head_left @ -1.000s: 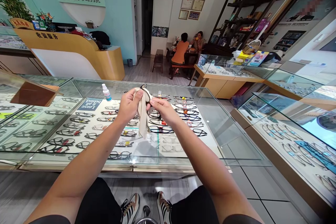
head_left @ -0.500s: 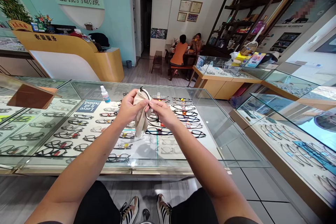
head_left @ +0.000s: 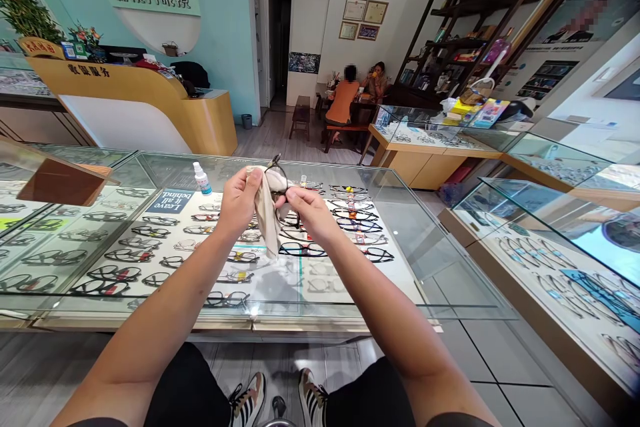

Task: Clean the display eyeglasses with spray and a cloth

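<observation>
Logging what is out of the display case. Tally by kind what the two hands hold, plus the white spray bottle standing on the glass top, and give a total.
glasses: 1, dark frame, pinched by the right hand
cloth: 1, beige, in the left hand, wrapped on the frame
spray bottle: 1
Total: 3

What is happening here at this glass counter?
A person holds dark-framed glasses in the right hand and presses a beige cloth against them with the left hand, above a glass display case. A small spray bottle stands on the case, and rows of frames lie under the glass.
</observation>
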The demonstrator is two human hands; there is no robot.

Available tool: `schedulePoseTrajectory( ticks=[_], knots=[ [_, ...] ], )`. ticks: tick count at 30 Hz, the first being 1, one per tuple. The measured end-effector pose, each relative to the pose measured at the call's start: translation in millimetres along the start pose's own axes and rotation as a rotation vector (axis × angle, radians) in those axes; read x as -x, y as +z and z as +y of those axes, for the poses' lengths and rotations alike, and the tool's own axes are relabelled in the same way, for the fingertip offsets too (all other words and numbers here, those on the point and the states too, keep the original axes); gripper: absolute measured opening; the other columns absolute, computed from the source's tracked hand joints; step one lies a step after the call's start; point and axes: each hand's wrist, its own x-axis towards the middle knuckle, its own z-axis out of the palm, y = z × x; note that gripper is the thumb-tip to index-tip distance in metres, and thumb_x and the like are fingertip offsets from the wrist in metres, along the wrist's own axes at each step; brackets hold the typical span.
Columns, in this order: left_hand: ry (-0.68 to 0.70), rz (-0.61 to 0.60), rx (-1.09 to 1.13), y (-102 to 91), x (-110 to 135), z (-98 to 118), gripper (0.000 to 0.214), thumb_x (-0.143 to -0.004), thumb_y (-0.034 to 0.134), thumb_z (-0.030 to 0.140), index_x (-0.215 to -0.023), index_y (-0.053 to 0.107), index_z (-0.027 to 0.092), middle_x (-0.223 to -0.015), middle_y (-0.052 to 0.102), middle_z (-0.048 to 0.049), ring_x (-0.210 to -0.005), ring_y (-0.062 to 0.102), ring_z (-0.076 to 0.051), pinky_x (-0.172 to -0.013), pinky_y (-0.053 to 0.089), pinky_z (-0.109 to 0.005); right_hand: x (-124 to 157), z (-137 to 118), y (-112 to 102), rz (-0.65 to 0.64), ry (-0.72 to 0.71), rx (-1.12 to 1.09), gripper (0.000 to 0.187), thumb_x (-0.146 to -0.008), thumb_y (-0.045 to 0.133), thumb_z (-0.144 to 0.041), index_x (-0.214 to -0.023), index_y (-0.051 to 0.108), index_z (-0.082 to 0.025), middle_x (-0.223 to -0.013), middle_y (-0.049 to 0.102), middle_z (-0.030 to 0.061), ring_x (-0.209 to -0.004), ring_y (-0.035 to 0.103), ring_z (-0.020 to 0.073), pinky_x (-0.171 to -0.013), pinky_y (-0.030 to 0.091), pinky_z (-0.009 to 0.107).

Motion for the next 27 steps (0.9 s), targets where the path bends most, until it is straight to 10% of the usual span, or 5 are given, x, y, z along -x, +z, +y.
schedulePoseTrajectory(
  ticks=[7,13,27],
  knots=[
    [0.181,0.298,0.026,-18.4,-19.0,11.0,0.055,-0.086,0.086,0.072,-0.086,0.064,0.021,-0.073,0.057,0.003,-0.062,0.052,-0.011,-0.058,0.046,-0.024,-2.9,-23.9,-12.7,0.153,-0.027,-0.179,0.045,-0.082,0.09,-0.07,-0.081,0.08,-0.026,-0.111,0.075,0.005,-0.112,0.07,0.0211,-0.105,0.057,0.031],
    [0.486,0.61,-0.289,-43.4,-34.1,18.3,0.024,-0.087,0.079,0.021,-0.077,0.056,0.02,-0.071,0.05,0.0034,-0.066,0.044,-0.014,-0.065,0.037,-0.028,-2.5,-26.1,-15.7,0.183,0.034,-0.222,0.046,-0.079,0.092,-0.07,-0.079,0.078,-0.026,-0.114,0.081,0.0041,-0.112,0.074,0.0204,-0.101,0.058,0.029],
    [0.317,1.002,-0.353,-106.0,-71.1,11.3,0.028,-0.091,0.063,-0.007,-0.082,0.054,0.017,-0.076,0.046,0.0073,-0.075,0.041,-0.01,-0.075,0.036,-0.026,-6.9,-16.1,-24.7,0.228,0.089,-0.176,0.053,-0.077,0.089,-0.074,-0.082,0.071,-0.025,-0.124,0.08,0.0069,-0.123,0.073,0.0243,-0.1,0.058,0.033]
  ],
)
